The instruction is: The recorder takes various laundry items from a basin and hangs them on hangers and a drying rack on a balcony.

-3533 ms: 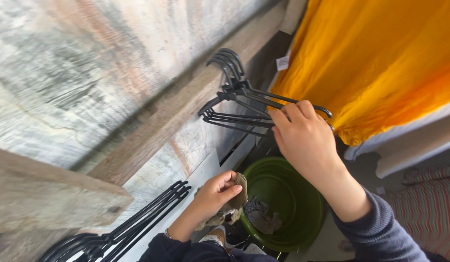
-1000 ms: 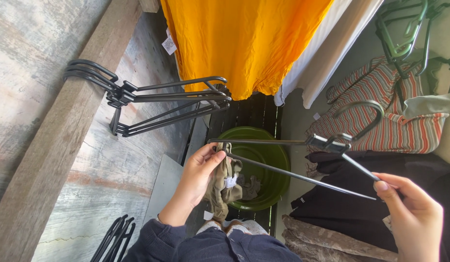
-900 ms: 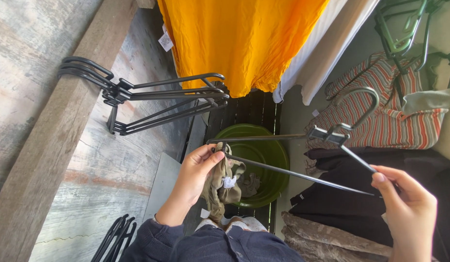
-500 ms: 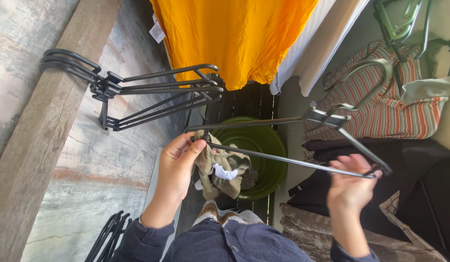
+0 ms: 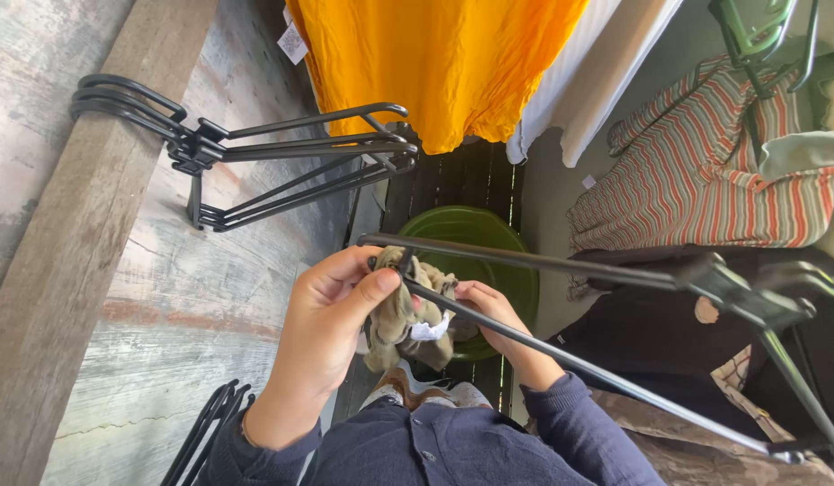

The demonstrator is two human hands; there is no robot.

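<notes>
Weathered plank wall [image 5: 120, 297]; both hands [image 5: 331, 310] [image 5: 489, 310] hold hanger [image 5: 561, 265], cloth [image 5: 403, 310].

The long black clothes hanger [image 5: 561, 265] looks like smooth matt plastic, and the small olive-brown garment [image 5: 401, 310] at its end is soft, crumpled cloth with a white paper-like tag. The round green basin [image 5: 489, 247] has a smooth, slightly glossy plastic surface. The grey wooden beam [image 5: 84, 243] is rough and weathered, and the hanging orange garment [image 5: 435, 63] is thin, wrinkled matt cloth.
</notes>
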